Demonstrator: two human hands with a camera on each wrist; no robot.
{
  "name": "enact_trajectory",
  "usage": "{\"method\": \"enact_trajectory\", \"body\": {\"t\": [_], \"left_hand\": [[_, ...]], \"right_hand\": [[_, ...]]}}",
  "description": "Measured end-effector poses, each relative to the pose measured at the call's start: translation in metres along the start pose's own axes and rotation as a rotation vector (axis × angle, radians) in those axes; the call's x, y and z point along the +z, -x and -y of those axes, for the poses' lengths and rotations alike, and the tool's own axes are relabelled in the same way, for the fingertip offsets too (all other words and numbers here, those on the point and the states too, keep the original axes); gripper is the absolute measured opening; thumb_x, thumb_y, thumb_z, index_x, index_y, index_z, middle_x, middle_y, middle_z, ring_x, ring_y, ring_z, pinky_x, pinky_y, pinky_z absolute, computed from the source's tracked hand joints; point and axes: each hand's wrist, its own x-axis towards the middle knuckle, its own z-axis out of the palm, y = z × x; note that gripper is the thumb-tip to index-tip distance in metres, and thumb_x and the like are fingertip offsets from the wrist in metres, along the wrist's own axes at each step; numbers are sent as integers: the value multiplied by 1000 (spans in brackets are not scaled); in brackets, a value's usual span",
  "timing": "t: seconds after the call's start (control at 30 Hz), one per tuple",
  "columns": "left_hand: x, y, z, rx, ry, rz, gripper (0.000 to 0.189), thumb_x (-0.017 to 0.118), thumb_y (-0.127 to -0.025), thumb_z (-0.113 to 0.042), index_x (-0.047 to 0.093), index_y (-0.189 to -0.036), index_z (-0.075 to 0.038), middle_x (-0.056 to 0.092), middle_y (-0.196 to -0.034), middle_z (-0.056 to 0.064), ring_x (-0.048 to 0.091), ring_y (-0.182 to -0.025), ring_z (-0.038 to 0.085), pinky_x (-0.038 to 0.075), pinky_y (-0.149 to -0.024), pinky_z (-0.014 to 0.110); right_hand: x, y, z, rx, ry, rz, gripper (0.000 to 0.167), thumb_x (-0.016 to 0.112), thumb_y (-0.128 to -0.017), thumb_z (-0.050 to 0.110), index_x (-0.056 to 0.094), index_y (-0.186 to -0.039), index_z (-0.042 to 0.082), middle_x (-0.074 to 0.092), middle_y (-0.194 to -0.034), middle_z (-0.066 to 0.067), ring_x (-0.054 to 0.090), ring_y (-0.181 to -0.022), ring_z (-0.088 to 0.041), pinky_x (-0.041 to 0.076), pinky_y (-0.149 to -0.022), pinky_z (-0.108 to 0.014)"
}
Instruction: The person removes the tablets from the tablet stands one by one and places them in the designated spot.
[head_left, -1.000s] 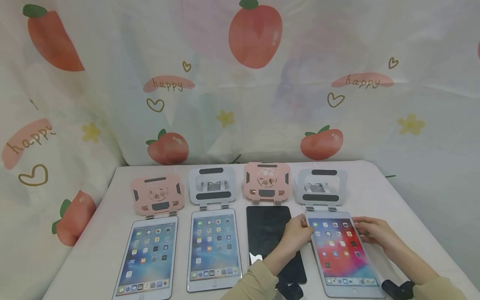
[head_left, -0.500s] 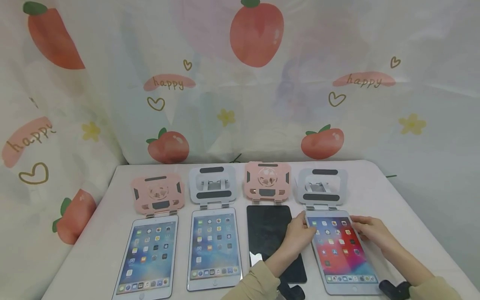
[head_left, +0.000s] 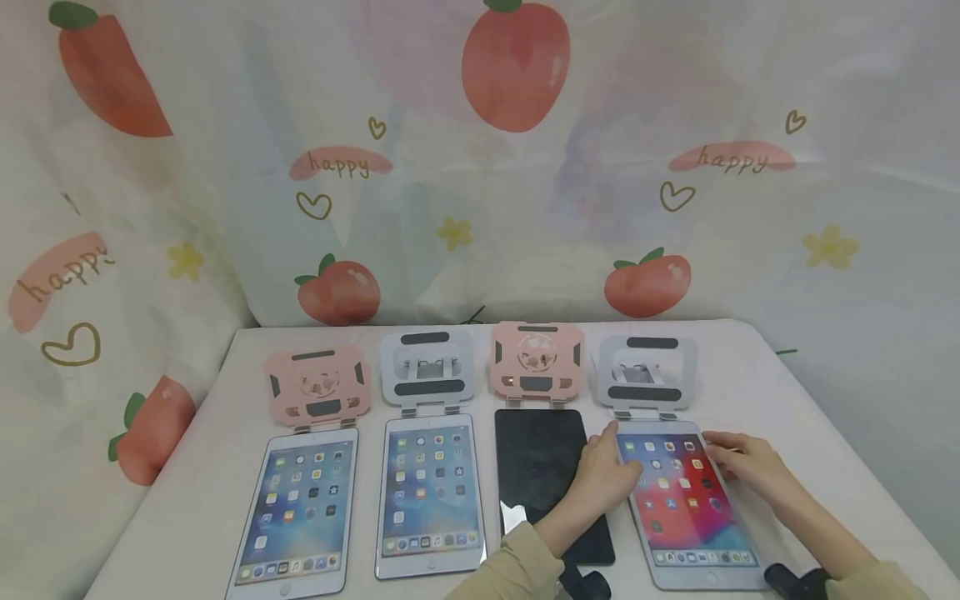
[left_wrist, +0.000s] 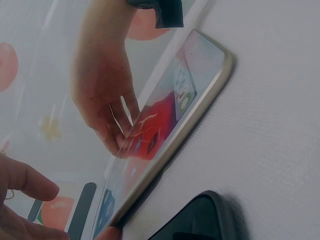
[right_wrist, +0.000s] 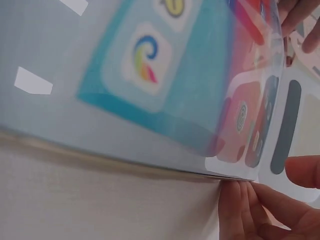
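Note:
A white tablet (head_left: 678, 508) with a lit red-and-blue home screen lies flat at the right of the table. My left hand (head_left: 600, 475) is at its upper left edge, index finger stretched toward the corner and thumb above the screen. One fingertip meets the tablet's edge in the left wrist view, while the thumb is apart. On the opposite edge, fingers of my right hand (head_left: 753, 468) touch the tablet's side; in the right wrist view its thumb is lifted clear. Behind the tablet's top edge is a grey-white folding tablet stand (head_left: 647, 372).
A black tablet (head_left: 536, 458) lies under my left forearm. Two more lit white tablets, the nearer-left one (head_left: 296, 508) and its neighbour (head_left: 430, 492), lie further left. Behind them stand a pink stand (head_left: 318, 385), a grey-white stand (head_left: 427, 367) and another pink stand (head_left: 537, 360).
My left thumb has spread away from the index finger, over the screen, and the index now reaches toward the tablet's top corner. My right hand stays at the right edge.

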Motion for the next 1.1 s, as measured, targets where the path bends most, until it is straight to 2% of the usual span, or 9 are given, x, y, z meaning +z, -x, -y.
{"method": "enact_trajectory", "body": {"t": [0.07,0.2,0.4,0.53,0.63,0.8,1.0,1.1], "left_hand": [[1,1,-1,-3,-1,7,65,63,-80,-17,44,-141,-6,55,-128,18,50,-123,28,42,-104,45],[3,1,-1,7,-13,26,66,62,-81,-18,42,-143,-7,51,-135,19,44,-130,31,39,-107,49],[1,2,-2,22,-66,40,65,62,-82,-20,42,-143,-6,52,-136,18,45,-129,29,40,-106,46],[-6,3,-2,27,-107,39,66,63,-82,-21,43,-142,-6,52,-135,18,46,-126,28,41,-105,43],[-16,3,-1,49,-134,50,66,64,-83,-22,42,-143,-6,51,-135,17,47,-122,26,43,-102,41],[-39,2,3,106,-156,69,63,61,-85,-22,42,-143,-7,50,-138,16,46,-125,27,42,-102,43],[-69,2,5,219,-239,83,58,55,-89,-21,42,-143,-5,48,-142,17,44,-133,34,41,-107,46],[-85,5,7,260,-273,84,58,53,-91,-19,40,-145,-4,44,-147,17,39,-138,34,37,-111,49]], "right_hand": [[-1,1,0,9,-17,16,59,47,-98,27,34,-137,-17,37,-136,-42,54,-109,-46,56,-87,-43],[-3,4,1,13,-20,14,58,47,-98,25,34,-137,-16,37,-137,-41,56,-108,-44,57,-84,-39],[-5,5,-1,-17,-35,18,58,47,-98,24,35,-136,-17,39,-136,-41,59,-106,-42,58,-83,-39],[-1,4,1,-54,-19,-6,57,51,-96,24,37,-136,-15,44,-133,-39,62,-99,-33,58,-79,-37],[1,4,6,-89,2,-33,55,52,-96,24,39,-135,-13,47,-129,-38,62,-97,-31,59,-77,-35],[0,-4,12,-142,25,-55,55,51,-97,27,40,-135,-12,48,-125,-37,57,-102,-40,58,-80,-41],[1,-24,-3,-217,77,-133,58,54,-95,41,44,-135,-1,52,-122,-30,57,-98,-35,55,-63,-33],[6,-30,-3,-263,91,-207,56,54,-95,42,45,-136,5,54,-123,-25,53,-102,-36,52,-57,-32]]}}
